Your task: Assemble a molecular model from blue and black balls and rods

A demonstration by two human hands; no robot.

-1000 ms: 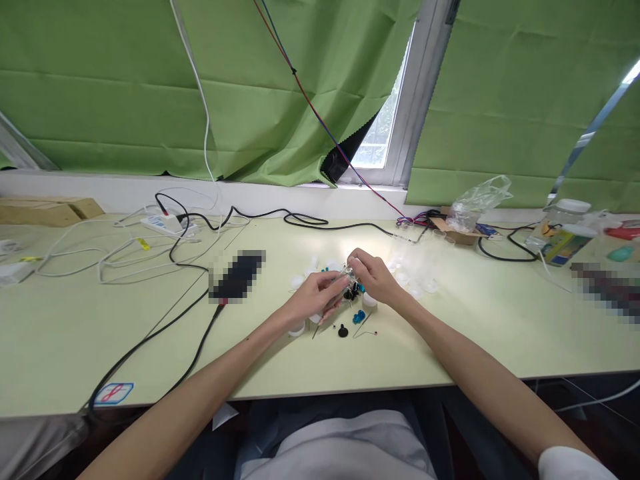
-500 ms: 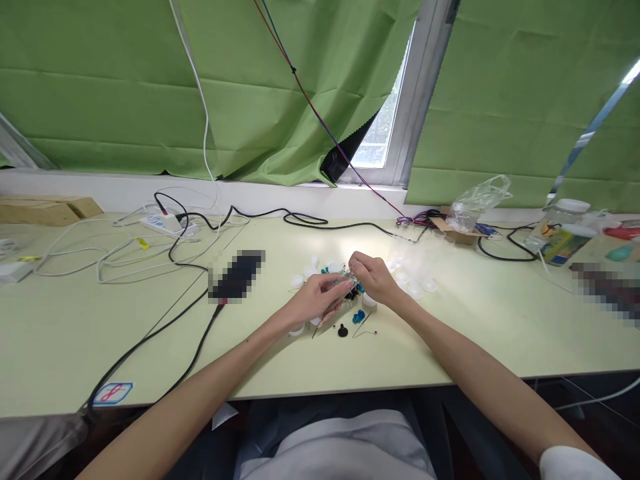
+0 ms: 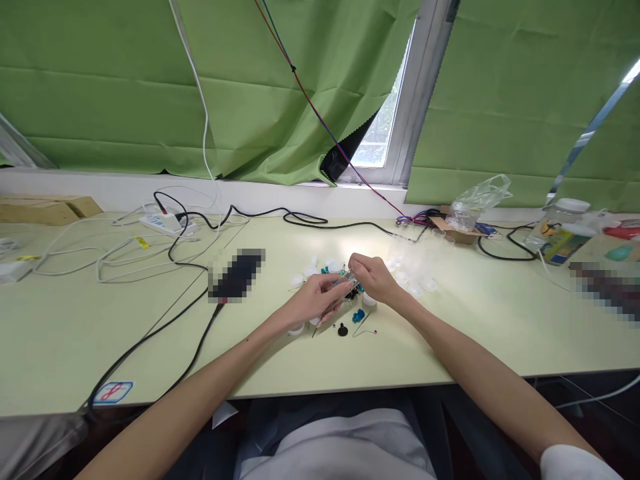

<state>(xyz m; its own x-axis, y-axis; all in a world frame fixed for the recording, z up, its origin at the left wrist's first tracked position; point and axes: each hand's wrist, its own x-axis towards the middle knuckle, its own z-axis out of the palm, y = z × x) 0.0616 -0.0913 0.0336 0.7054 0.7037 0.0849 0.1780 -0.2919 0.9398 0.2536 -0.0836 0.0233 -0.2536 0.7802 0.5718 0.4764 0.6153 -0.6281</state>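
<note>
My left hand [image 3: 323, 298] is closed around a small clear plastic piece [image 3: 349, 283], whose exact kind I cannot make out. Against its upper end, the fingers of my right hand [image 3: 369, 275] are pinched together; what lies between them is hidden. Under and around both hands are small parts: a blue translucent piece [image 3: 359, 316], a black round part with a stem [image 3: 343, 329], a thin bent wire [image 3: 361, 331] and a white cap [image 3: 369, 301]. More white and clear caps [image 3: 414, 288] lie to the right, and others [image 3: 297, 281] to the left.
A blurred dark device [image 3: 237, 275] with a black cable lies to the left. White cables and a power strip [image 3: 165, 224] are farther back. An open cardboard box [image 3: 455, 233] with a plastic bag, and a clear jar [image 3: 563, 220], stand at the back right.
Almost nothing differs. Both hands stay together over the small parts, with only a very slight shift of the fingers around the clear piece.
</note>
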